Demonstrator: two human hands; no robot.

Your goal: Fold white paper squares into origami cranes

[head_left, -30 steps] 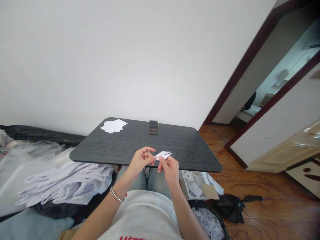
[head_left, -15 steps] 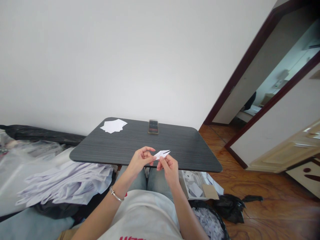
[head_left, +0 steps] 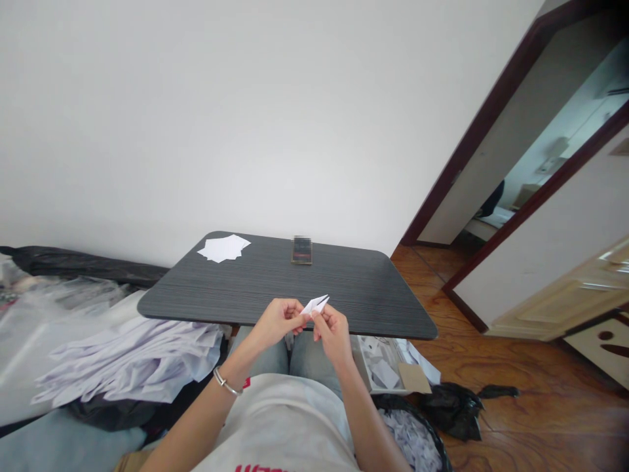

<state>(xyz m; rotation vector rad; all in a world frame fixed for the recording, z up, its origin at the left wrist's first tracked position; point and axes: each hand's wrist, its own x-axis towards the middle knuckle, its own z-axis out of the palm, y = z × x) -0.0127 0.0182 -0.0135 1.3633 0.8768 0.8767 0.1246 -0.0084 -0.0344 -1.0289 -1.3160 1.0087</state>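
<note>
Over the near edge of the dark table (head_left: 265,275), a small folded white paper (head_left: 314,305) with two pointed tips is held between both hands. My left hand (head_left: 280,321) pinches its left end between thumb and fingers. My right hand (head_left: 333,331) grips the lower right side, thumb on top. The tips point up and to the right, with a narrow gap between them. Part of the paper is hidden by my fingers. At the far left of the table lies a loose stack of white paper sheets (head_left: 223,248).
A dark rectangular object (head_left: 301,250) is at the table's back edge. White cloth or paper (head_left: 132,357) is heaped at left. On the right stand a box of paper pieces (head_left: 383,367) and a black-lined bin of scraps (head_left: 413,439); a black plastic bag (head_left: 457,406) lies on the wooden floor.
My left hand's fingers have closed in on the paper, and its raised index finger has come down. The paper has tilted more upright, its tips shifting slightly left.
</note>
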